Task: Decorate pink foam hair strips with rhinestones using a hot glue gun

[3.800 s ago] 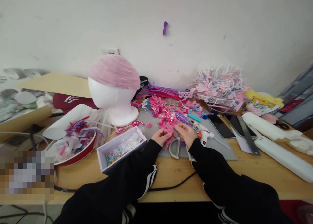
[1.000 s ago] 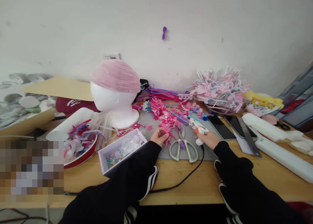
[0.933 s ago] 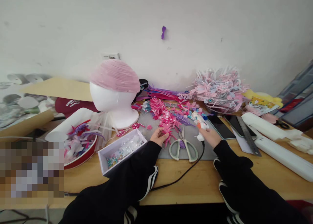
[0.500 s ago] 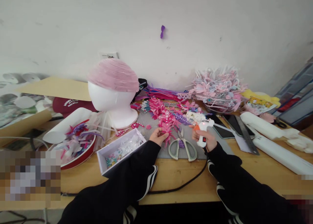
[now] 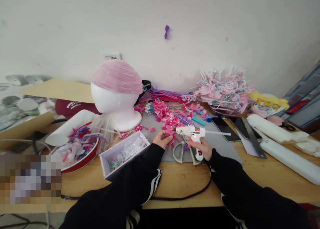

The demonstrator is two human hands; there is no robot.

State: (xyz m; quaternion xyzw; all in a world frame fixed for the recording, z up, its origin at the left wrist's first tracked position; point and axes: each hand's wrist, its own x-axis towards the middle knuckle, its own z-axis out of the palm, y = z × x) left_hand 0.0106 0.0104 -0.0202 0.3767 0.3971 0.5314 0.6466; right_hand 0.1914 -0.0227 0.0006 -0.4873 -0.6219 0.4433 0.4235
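Observation:
My right hand [image 5: 203, 147] grips a white hot glue gun [image 5: 197, 137] by its handle, a clear glue stick poking out of its back end. The gun's nozzle points left, close to the pink craft piece [image 5: 172, 123] of layered pipe-cleaner fronds. My left hand [image 5: 162, 139] pinches the lower end of that piece between thumb and fingers. Below the gun lie scissors [image 5: 179, 155] with pale handles on a grey mat [image 5: 222, 152]; the gun and right hand hide part of them. Left of my left hand, a white box [image 5: 107, 170] holds beads and clear packets.
A white foam head [image 5: 110, 102] with a pink cap stands back left. Near it is a red-rimmed bowl [image 5: 87, 160] of scraps. Pink and white trimmings [image 5: 222, 88] are heaped at the back right, above phones and a metal ruler [image 5: 253, 139]. A black cord [image 5: 180, 198] crosses the front.
My right hand has swung the glue gun left and turned it sideways, its nozzle now by the pink piece. A turquoise stick behind it has come into view. My left hand stays put.

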